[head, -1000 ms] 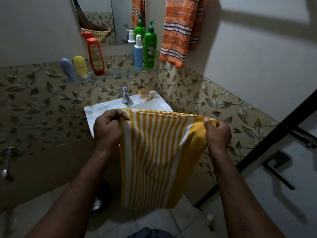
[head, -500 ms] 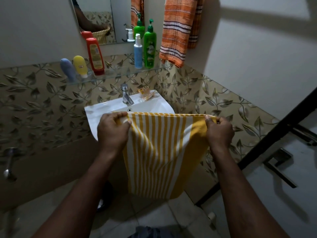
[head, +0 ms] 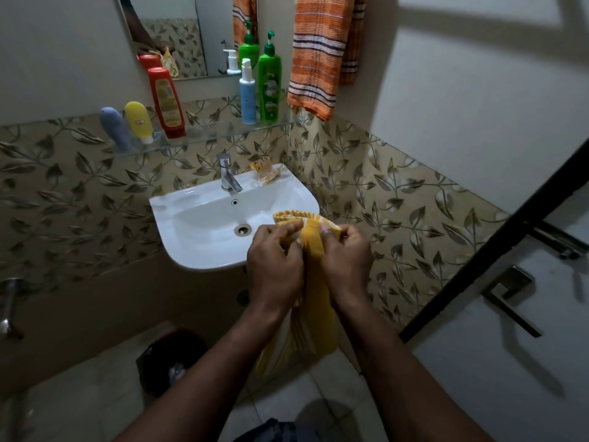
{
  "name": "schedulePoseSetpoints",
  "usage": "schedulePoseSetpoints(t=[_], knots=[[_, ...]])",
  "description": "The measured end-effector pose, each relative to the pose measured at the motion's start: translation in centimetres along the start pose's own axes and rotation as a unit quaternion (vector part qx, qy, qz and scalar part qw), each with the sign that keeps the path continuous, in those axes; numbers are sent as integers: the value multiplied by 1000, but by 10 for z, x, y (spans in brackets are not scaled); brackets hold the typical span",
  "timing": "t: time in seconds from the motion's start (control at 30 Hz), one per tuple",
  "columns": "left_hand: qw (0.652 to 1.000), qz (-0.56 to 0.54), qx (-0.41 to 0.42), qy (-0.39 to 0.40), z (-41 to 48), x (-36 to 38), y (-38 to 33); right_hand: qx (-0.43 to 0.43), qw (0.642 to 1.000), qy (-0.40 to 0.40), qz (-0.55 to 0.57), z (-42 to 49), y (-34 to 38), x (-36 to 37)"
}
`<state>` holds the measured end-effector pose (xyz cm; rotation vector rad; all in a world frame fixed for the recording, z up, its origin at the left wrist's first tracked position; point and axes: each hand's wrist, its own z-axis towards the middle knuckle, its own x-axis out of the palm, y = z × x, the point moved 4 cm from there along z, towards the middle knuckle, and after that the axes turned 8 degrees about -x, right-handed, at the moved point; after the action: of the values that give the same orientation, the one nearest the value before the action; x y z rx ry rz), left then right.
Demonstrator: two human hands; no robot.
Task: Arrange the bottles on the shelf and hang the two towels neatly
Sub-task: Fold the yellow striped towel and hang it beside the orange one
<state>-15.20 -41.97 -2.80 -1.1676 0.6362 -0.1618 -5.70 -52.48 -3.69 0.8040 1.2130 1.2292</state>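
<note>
Upper walls [head: 478, 106]: plain, pale, painted. Lower walls: a band of beige tiles [head: 398, 193] with a dark leaf pattern, running across the far wall and along the right wall.

Far wall, centre: a white wall-mounted basin [head: 191, 199] with a chrome tap [head: 228, 173] at its far rim and a drain [head: 243, 230] in the bowl. A mirror [head: 178, 33] is mounted above. A second metal tap [head: 8, 301] projects at the left edge.

Right side: a grey door [head: 510, 362] with a dark edge [head: 478, 263] and a lever handle [head: 510, 287].

Floor [head: 334, 387]: pale tiles. A dark round container [head: 172, 358] stands on it below the basin.

Lighting: dim. Broad shadows [head: 478, 23] cross the right wall.
</note>
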Motion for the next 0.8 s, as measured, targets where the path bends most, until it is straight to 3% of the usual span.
schedulePoseSetpoints(t=[0.2, 0.43, 0.57, 0.8], knots=[[999, -33, 9, -24, -3, 0, 1, -27, 999, 27, -5, -11, 2, 1], [994, -92, -53, -30, -13, 2, 3, 28, 997, 48, 53, -22, -2, 6], [995, -93, -40, -19, -15, 4, 8, 70, 991, 37, 111, -30, -3, 10], [998, -54, 33, -25, -18, -3, 10, 54, 977, 26, 205, -46, 12, 10]])
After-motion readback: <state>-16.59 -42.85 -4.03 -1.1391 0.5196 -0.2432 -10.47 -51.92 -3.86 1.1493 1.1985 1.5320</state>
